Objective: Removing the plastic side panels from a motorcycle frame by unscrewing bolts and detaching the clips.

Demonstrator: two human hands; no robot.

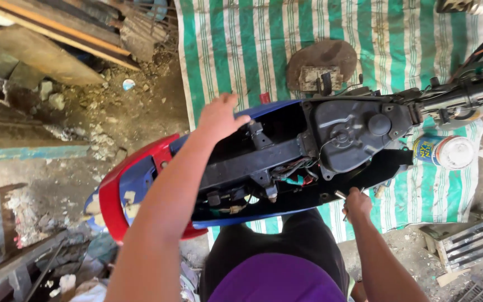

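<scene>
Scooter [286, 151] w/ seat off, lying across green striped mat [241, 45] | I see left hand [219, 116] flat on far blue edge, fingers loose | right hand [357, 204] closed round small metal tool [340, 195] at near side

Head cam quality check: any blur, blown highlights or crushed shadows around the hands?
Head view: left hand slightly soft, likely motion blur; right hand sharper, gripping a small metal tool. Open scooter body interior is dark with little detail. Striped tarp is sunlit at top, near glare. Wide-angle bending at edges.
</scene>
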